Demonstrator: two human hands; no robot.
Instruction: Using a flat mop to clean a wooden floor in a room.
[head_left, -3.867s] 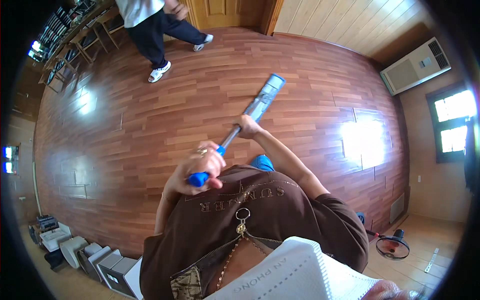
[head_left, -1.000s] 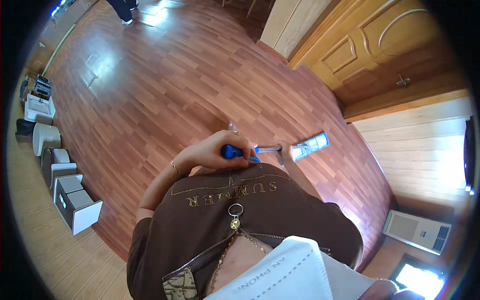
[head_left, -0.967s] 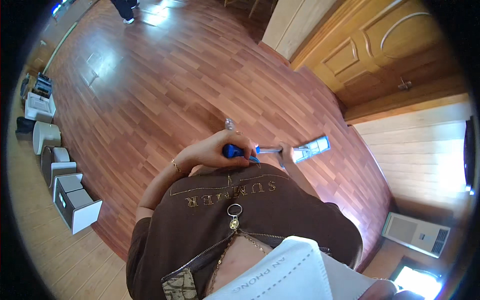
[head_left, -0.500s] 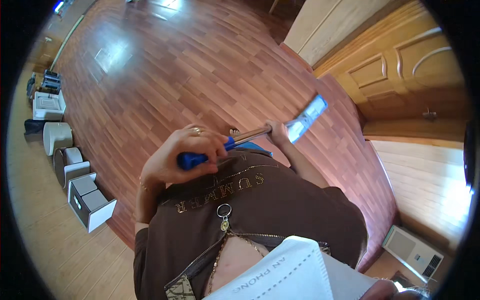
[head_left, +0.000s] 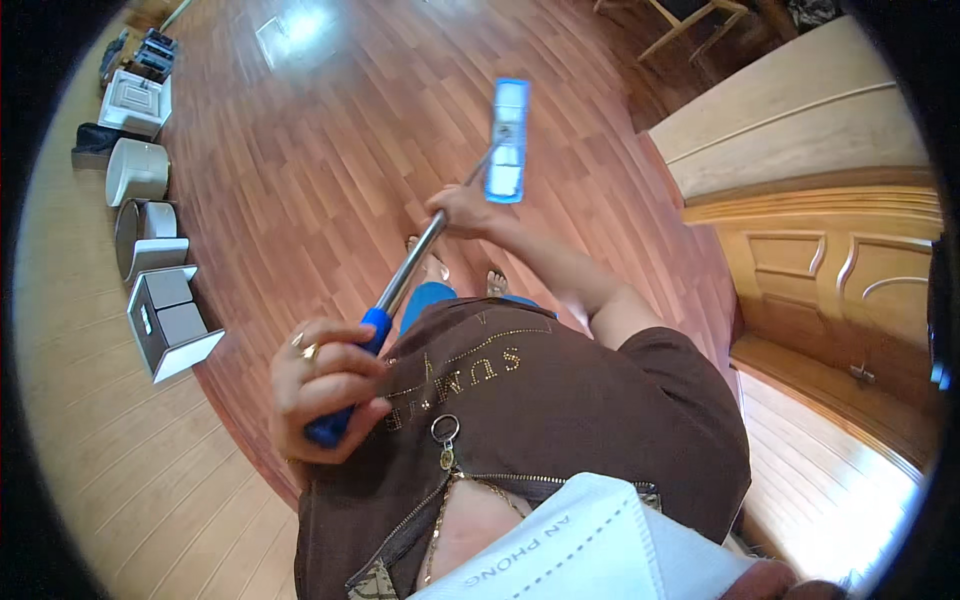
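Observation:
A flat mop with a metal pole and a blue grip slants across in front of me. My left hand is closed around the blue grip at its upper end, close to my brown shirt. Farther down, my right hand wraps the metal pole. Beyond that hand, the flat blue and white mop head is over the wood-plank floor; whether its whole underside touches cannot be made out. My feet in sandals stand just behind the pole.
Along the left wall stand a black and white box, a round white container and a white tray-like unit. At the right are a carved wooden door and a pale wall panel. A wooden chair stands far right.
The mop head has swung from the right to ahead of me. My right hand went left and forward with the pole; my left hand moved down and left. The view has turned somewhat rightward.

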